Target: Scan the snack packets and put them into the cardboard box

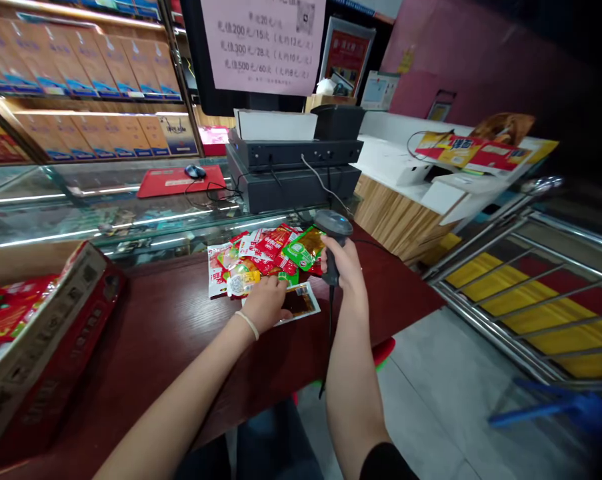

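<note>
My right hand (349,267) is wrapped round the handle of a dark barcode scanner (333,225), whose cord hangs down past the table edge. The scanner's head sits above the right end of a pile of snack packets (275,241), red, white, green and yellow. My left hand (267,303), with a pale band at the wrist, lies at the front of this pile. Its fingers are spread over the packets, thumb apart from the rest. Under and beside that thumb is a flat packet (303,301) with a dark middle and a pale border.
An opened carton (88,293) of red packets stands at the left of the dark red table (165,360). Behind are a glass counter, a red mat (151,183) with a mouse (195,171), and a cash drawer (301,190) below a monitor. A metal rack (511,300) stands right.
</note>
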`<state>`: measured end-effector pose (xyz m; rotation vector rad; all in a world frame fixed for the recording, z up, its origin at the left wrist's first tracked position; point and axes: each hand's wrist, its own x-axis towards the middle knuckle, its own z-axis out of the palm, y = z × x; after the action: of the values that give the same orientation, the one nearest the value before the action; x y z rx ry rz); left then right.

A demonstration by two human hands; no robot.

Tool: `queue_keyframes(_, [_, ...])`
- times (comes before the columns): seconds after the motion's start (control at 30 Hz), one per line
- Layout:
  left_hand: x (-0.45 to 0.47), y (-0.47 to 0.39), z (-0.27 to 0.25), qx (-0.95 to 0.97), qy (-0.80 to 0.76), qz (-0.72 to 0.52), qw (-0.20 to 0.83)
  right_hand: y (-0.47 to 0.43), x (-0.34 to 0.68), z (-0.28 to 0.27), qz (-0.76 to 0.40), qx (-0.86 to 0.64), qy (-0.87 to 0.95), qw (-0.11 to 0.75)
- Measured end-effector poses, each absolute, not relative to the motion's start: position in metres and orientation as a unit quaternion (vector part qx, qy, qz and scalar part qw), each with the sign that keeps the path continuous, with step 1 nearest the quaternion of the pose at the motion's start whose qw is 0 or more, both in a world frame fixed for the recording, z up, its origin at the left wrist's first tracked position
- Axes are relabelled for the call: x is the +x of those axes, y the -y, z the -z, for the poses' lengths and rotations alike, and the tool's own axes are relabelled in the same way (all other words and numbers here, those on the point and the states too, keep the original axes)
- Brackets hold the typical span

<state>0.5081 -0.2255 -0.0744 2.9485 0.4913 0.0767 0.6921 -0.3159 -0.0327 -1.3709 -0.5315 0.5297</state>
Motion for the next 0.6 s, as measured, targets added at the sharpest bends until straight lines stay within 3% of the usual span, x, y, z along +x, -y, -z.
queue_keyframes(0.23, [0.504, 0.228, 0.066, 0.967, -0.198, -0.016, 0.158, 0.31, 0.685, 0.031, -0.247, -0.601, 0.269, 0.711])
queue_keyframes(0.5, [0.419, 0.15, 0.058, 0.766, -0.274, -0.251, 0.524, 0.299, 0.661, 0.022, -0.273, -0.574, 0.301, 0.711])
queue_keyframes(0.6, [0.384, 0.125, 0.072, 0.653, -0.311, -0.326, 0.609, 0.291, 0.643, 0.019, -0.298, -0.552, 0.322, 0.709])
